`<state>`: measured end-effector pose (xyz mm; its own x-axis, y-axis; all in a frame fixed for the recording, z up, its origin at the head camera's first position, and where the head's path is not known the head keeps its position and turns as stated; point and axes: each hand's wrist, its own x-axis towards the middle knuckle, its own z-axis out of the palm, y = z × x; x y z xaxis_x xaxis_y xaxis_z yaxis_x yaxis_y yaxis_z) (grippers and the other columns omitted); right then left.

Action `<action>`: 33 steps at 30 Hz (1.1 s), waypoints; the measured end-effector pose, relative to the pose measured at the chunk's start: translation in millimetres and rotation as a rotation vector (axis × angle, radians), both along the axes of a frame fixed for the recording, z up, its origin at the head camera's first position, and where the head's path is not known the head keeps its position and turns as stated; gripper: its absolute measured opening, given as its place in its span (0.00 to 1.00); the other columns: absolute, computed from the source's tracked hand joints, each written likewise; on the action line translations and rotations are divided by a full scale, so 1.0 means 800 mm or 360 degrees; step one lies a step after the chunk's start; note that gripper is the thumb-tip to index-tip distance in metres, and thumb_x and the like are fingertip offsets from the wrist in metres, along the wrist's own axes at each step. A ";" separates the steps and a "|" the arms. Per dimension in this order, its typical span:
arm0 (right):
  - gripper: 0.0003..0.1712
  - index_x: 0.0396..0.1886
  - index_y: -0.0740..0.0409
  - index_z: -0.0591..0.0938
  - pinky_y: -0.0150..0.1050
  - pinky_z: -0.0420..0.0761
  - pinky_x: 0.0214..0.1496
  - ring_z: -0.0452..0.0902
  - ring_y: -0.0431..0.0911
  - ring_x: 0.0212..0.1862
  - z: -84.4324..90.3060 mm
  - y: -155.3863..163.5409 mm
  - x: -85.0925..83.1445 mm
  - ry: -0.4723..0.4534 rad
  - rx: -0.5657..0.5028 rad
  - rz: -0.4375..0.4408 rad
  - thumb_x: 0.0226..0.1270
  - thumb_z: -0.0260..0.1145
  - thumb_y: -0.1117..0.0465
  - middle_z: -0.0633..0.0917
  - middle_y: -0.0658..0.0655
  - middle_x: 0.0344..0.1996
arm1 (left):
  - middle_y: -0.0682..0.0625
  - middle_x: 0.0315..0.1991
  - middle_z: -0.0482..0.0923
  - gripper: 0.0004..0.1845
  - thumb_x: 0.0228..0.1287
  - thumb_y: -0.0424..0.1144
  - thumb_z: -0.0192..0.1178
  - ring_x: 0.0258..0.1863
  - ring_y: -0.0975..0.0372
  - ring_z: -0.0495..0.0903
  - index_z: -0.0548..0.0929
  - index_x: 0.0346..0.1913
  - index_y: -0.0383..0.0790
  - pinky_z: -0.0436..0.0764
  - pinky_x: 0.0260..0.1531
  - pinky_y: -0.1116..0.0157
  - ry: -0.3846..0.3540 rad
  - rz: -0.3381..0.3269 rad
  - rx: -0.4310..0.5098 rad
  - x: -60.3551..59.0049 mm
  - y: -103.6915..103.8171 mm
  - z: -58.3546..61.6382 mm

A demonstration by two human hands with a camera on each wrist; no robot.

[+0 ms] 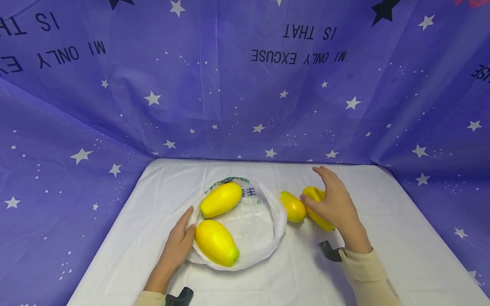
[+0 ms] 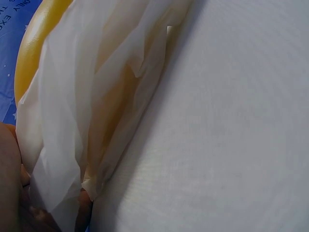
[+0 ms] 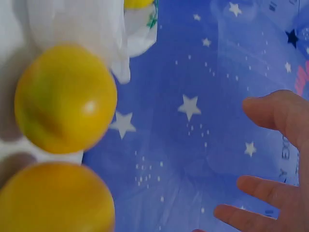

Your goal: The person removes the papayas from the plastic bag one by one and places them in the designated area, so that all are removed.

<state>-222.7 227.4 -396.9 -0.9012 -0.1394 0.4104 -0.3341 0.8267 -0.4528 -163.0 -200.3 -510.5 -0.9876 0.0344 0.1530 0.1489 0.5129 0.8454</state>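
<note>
A white plastic bag [image 1: 280, 219] stands with its mouth wide, its rim rolled into a ring. Inside, along its left side, lie two yellow papayas, one behind [image 1: 222, 199] and a green-tipped one in front [image 1: 217, 244]. My left hand [image 1: 177, 243] pinches the bag's left rim between thumb and fingers; the left wrist view shows the film bunched there. Just right of the bag sits a third papaya [image 1: 293, 208]. Beside it is another yellow fruit [image 1: 314, 194], partly hidden by my right hand [image 1: 338, 208], which hovers over it, fingers spread and holding nothing.
A white cloth [image 1: 126, 255] covers the table. Purple-blue sheets [image 1: 229, 97] with stars and lettering rise at the back and both sides. A dark wrist mount [image 1: 180, 296] sits at my left wrist, another [image 1: 330, 251] at my right.
</note>
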 end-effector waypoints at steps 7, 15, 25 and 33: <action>0.48 0.70 0.50 0.69 0.57 0.66 0.66 0.63 0.55 0.68 -0.004 -0.034 0.003 0.0069 -0.0030 0.0151 0.49 0.77 0.47 0.69 0.56 0.68 | 0.44 0.75 0.54 0.29 0.76 0.35 0.45 0.73 0.49 0.52 0.55 0.77 0.41 0.53 0.70 0.45 -0.0006 0.0007 -0.0003 -0.001 0.000 0.000; 0.47 0.70 0.50 0.68 0.55 0.68 0.66 0.64 0.52 0.68 -0.006 -0.071 0.005 0.0058 -0.0006 0.0314 0.49 0.76 0.47 0.69 0.56 0.68 | 0.44 0.75 0.53 0.29 0.76 0.35 0.45 0.74 0.49 0.52 0.55 0.76 0.40 0.52 0.70 0.45 -0.0011 0.0005 0.0011 -0.001 0.001 0.002; 0.45 0.69 0.49 0.69 0.52 0.72 0.64 0.68 0.51 0.66 -0.020 -0.125 0.017 -0.0010 0.0077 0.0500 0.51 0.73 0.44 0.68 0.54 0.68 | 0.44 0.76 0.53 0.29 0.77 0.37 0.45 0.74 0.49 0.51 0.55 0.77 0.41 0.52 0.70 0.45 -0.0028 0.0006 0.0006 0.000 0.001 0.002; 0.41 0.69 0.48 0.69 0.48 0.72 0.64 0.66 0.45 0.67 -0.031 -0.159 0.028 -0.0016 0.0059 0.0684 0.56 0.70 0.45 0.69 0.49 0.67 | 0.44 0.76 0.53 0.29 0.77 0.36 0.45 0.74 0.49 0.51 0.55 0.77 0.42 0.52 0.70 0.45 -0.0027 0.0007 0.0000 0.000 0.001 0.002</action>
<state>-200.0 100.2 -422.1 -0.7619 -0.5177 0.3893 -0.6474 0.6289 -0.4305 -162.8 -199.4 -508.6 -0.9902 0.0300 0.1363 0.1323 0.5133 0.8479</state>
